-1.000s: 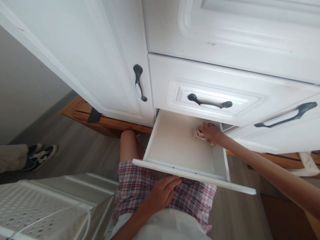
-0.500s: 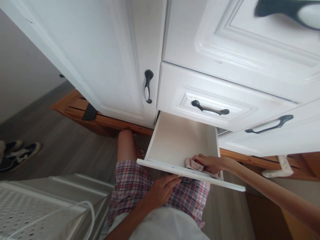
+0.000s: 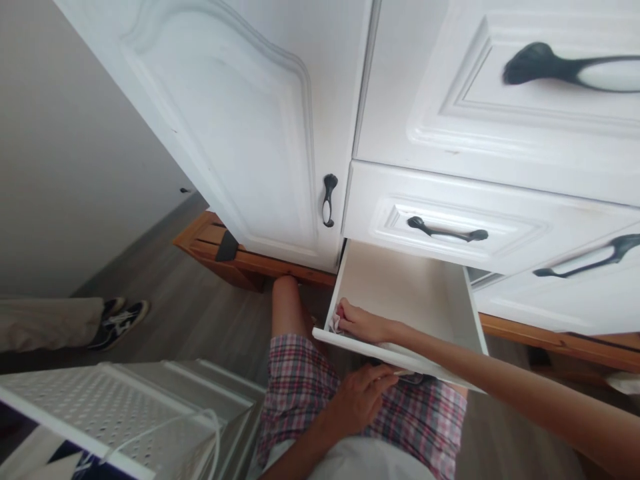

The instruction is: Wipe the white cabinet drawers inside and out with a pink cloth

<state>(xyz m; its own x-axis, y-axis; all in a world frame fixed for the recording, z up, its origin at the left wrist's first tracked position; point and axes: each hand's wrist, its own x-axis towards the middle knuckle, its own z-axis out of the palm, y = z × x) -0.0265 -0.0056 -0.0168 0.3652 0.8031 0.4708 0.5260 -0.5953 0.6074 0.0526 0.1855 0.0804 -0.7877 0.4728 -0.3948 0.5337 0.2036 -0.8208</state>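
A white drawer (image 3: 415, 273) is pulled out from the cabinet, its inside bare and cream-coloured. Inside its front left corner, my right hand (image 3: 363, 322) is closed on a pale pink cloth (image 3: 336, 321), pressing it against the corner; most of the cloth is hidden by the fingers. My right forearm crosses over the drawer's front panel. Outside that panel, my left hand (image 3: 357, 397) has its fingers at the drawer's dark handle (image 3: 415, 379), which is mostly hidden below the edge.
White cabinet doors (image 3: 240, 133) and a closed drawer (image 3: 447, 207) rise above. Wooden slats (image 3: 240, 261) run under the cabinet. At the lower left stands a white perforated rack (image 3: 135, 407) with a cable. Behind it shows another person's shoe (image 3: 120, 325) and trouser leg.
My right hand has moved the cloth from the drawer's front right to its front left corner. My left hand stays at the handle. The view has shifted, and more of the other person's leg shows.
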